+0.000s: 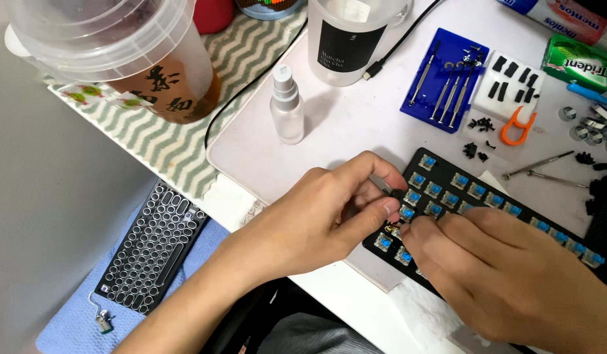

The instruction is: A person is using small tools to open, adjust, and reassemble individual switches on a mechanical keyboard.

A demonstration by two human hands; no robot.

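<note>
White counter under me: left grip pinches what looks like a small puller at a blue switch, right grip closed, steadying the black keyboard plate, so I'd pull straight up.

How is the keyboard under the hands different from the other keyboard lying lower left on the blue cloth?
The keyboard under the hands is bare of keycaps, showing rows of blue switches; the round-key keyboard has all its caps on, black with pale rims. The first lies on the white mat, with the left hand and right hand at its corner; the second sits untouched on a blue cloth. Both have black bodies and lie flat, at an angle.
</note>
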